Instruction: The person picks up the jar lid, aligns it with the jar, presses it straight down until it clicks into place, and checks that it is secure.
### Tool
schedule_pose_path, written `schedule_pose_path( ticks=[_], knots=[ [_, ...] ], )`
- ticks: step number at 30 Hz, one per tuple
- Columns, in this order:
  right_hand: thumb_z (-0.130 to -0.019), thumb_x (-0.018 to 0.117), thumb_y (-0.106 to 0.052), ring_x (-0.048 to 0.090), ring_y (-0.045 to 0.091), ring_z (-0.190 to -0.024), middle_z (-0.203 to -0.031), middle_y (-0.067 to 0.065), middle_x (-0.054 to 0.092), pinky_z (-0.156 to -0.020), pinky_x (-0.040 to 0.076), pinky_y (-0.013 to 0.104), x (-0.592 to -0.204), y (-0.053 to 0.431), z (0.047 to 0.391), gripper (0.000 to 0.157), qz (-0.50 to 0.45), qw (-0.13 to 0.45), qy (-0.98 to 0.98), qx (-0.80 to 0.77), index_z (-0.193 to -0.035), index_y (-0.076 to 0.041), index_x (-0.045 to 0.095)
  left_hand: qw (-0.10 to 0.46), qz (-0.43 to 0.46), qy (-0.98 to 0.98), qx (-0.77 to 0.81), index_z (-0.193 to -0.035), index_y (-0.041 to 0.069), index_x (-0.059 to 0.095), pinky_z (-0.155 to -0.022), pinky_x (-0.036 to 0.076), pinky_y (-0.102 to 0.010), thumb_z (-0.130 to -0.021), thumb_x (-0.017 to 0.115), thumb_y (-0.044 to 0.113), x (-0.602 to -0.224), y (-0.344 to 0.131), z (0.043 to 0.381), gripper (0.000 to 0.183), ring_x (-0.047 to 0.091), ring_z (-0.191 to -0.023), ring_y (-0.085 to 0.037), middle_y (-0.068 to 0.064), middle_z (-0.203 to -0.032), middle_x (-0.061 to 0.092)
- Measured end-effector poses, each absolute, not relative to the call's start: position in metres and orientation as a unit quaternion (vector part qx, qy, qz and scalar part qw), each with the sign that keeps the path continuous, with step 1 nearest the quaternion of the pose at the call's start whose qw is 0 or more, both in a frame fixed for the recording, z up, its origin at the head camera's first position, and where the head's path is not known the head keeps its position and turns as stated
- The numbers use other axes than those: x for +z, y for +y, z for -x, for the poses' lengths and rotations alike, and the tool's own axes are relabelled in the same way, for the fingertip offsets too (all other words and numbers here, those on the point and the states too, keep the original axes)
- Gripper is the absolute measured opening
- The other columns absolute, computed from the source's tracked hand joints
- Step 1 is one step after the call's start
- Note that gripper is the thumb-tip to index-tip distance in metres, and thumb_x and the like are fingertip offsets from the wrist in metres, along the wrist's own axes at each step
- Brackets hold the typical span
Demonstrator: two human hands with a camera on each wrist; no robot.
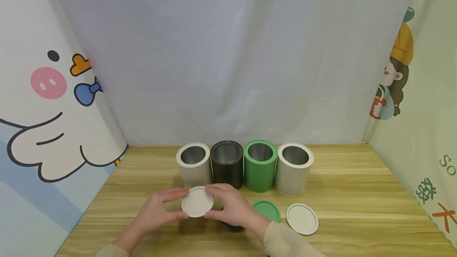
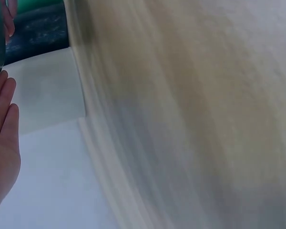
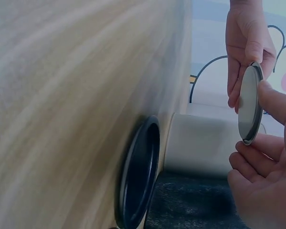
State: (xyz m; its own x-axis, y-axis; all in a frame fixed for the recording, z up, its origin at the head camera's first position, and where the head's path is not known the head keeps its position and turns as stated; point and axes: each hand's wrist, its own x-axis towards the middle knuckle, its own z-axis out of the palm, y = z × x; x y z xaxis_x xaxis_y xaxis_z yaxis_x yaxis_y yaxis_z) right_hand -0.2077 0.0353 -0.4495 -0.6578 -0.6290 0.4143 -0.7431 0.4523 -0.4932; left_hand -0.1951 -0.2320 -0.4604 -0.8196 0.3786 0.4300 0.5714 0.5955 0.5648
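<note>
A round white lid [image 1: 197,202] is held up between both hands, in front of the leftmost white can [image 1: 195,174]. My left hand [image 1: 158,210] pinches its left edge, thumb low and fingers high. At the opposite edge my right hand [image 1: 233,206] grips it the same way. The right wrist view shows the lid's metallic underside [image 3: 248,102] raised off the table between the left hand [image 3: 248,36] and the right hand [image 3: 267,176]. Below the right hand lies a black lid [image 1: 233,227], partly hidden by it.
Right of the white can stand, side by side, a black can [image 1: 227,173], a green can [image 1: 260,175] and another white can [image 1: 292,179], all with open tops. A green lid [image 1: 265,210] and a second white lid [image 1: 302,219] lie on the wooden table [image 1: 357,201]. Curtains [image 1: 228,58] surround the table.
</note>
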Motion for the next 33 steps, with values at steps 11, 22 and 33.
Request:
schedule_pose_path(
  ticks=[11,22,33],
  knots=[
    [-0.082,0.083,-0.025,0.053,0.03,-0.124,-0.136,0.012,0.059,-0.104,0.045,0.041,-0.431,0.039,0.207,0.062,-0.398,0.091,-0.847,0.341,-0.132,0.002,0.061,0.139,0.277,-0.878,-0.364,-0.122,0.015,0.073,-0.095,0.05,-0.053,-0.068,0.092,0.031,-0.442,-0.228,0.195,0.06,0.062,-0.117,-0.026,0.006,-0.127,0.067],
    [-0.083,0.082,-0.027,0.051,0.03,-0.128,-0.14,0.011,0.056,-0.104,0.045,0.041,-0.412,0.043,0.211,0.065,-0.401,0.106,-0.849,0.327,-0.137,0.0,0.058,0.155,0.296,-0.87,-0.363,-0.126,0.016,0.071,-0.098,0.049,-0.051,-0.07,0.092,0.026,-0.427,-0.227,0.201,0.061,0.059,-0.121,-0.024,0.006,-0.13,0.065],
    [-0.083,0.083,-0.027,0.049,0.031,-0.129,-0.141,0.012,0.055,-0.106,0.043,0.042,-0.399,0.041,0.22,0.066,-0.399,0.127,-0.852,0.315,-0.137,0.001,0.057,0.205,0.31,-0.857,-0.358,-0.123,0.013,0.072,-0.092,0.051,-0.054,-0.066,0.093,0.016,-0.42,-0.227,0.212,0.061,0.062,-0.115,-0.026,-0.001,-0.126,0.067]
  ],
)
